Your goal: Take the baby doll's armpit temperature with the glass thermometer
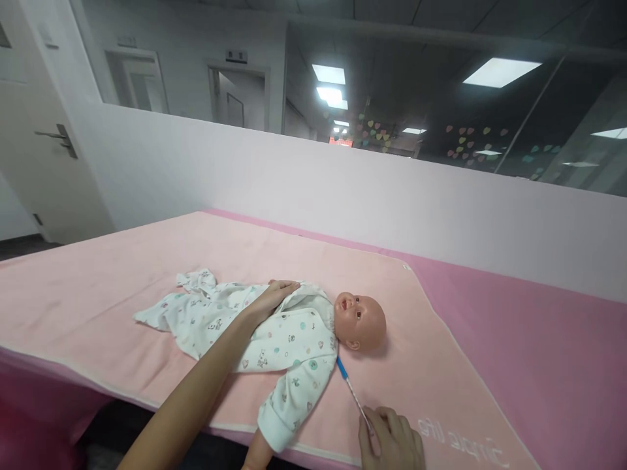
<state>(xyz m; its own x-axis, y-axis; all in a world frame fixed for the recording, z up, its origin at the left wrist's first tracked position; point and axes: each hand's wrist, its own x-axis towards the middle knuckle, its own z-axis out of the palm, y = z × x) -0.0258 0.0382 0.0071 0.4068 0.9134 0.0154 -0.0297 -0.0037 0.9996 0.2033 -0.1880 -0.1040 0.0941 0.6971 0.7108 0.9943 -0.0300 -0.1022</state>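
Note:
A bald baby doll lies on its back in a white patterned outfit, head to the right and face turned upward. My left hand reaches across the doll and lies on its chest, fingers stretched out along the open front of the outfit. Low on the right, my right hand pinches the near end of a thin thermometer. Its blue end points at the doll's neck and shoulder, where the tip meets the sleeve; I cannot tell if it goes under the cloth.
A pale pink blanket with white lettering covers the table, over a darker pink sheet. Behind the table runs a white wall with a window above it. A door is at the far left.

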